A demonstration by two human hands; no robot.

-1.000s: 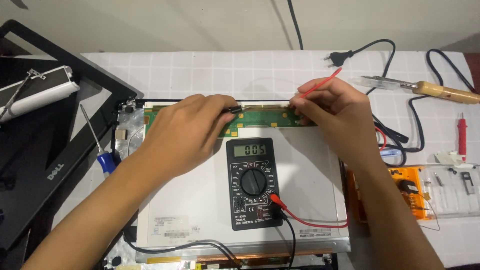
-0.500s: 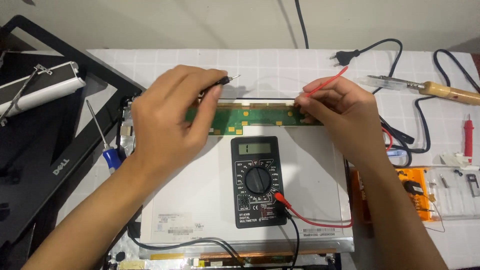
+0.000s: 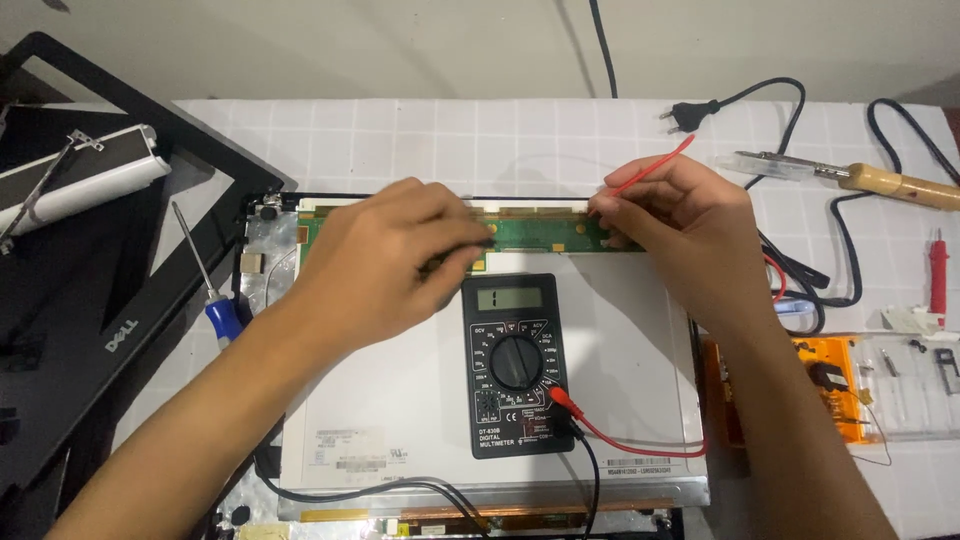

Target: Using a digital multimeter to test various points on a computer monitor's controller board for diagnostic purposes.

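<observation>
Left hand: my left hand (image 3: 385, 255) is closed around the black probe, which it hides almost wholly; only a dark tip seems to show near the green circuit strip (image 3: 540, 232). Half a second ago this hand sat higher, the tip lifted off the strip; now it has dropped back onto it.

Right hand: my right hand (image 3: 680, 235) pinches the red probe (image 3: 655, 165), its handle slanting up and away, its tip pressed at the strip's right part. It has hardly moved.

Circuit strip: it runs along the far edge of the screen panel (image 3: 400, 400), which lies back-up on the tabletop (image 3: 450, 130), between my two hands.

Multimeter: the black multimeter (image 3: 515, 365) lies on the panel just below the strip, red and black leads plugged in at its lower right. Its display showed several digits a second ago, looked blank as the left probe lifted, and now shows a single figure.

Meaning: I judge the left probe has landed on a new point, so this is a fresh reading, not the old one.

Around: blue-handled screwdriver (image 3: 215, 300) to the left, soldering iron (image 3: 880, 183) far right, orange case (image 3: 830, 385) beside the panel.
</observation>
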